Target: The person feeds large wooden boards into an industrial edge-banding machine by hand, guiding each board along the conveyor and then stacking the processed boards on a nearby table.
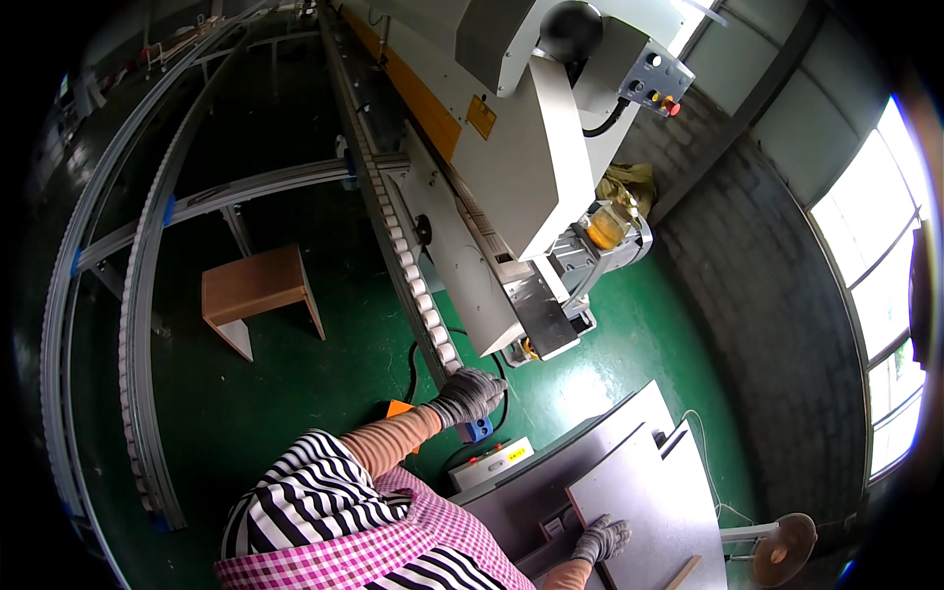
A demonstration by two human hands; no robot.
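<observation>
My left hand (468, 397), in a grey knitted glove, is at the near end of a roller rail (425, 303) with white rollers. Its fingers curl over the rail's end, and the glove hides what lies under them. My right hand (602, 540), gloved the same way, rests on a flat grey panel (649, 506) at the lower right, fingers stretched out near the panel's left edge. The panel lies at an angle over other grey boards (526, 501). A narrow wood-coloured strip (683, 572) lies on the panel near the bottom.
A large white machine (531, 167) with a control box (651, 81) runs along the rail. Left are curved roller rails (147, 256) and a small brown stool (254, 285). Near my left hand are a blue box (479, 430) and a white box with red buttons (492, 464). A round fan-like disc (785, 551) stands lower right.
</observation>
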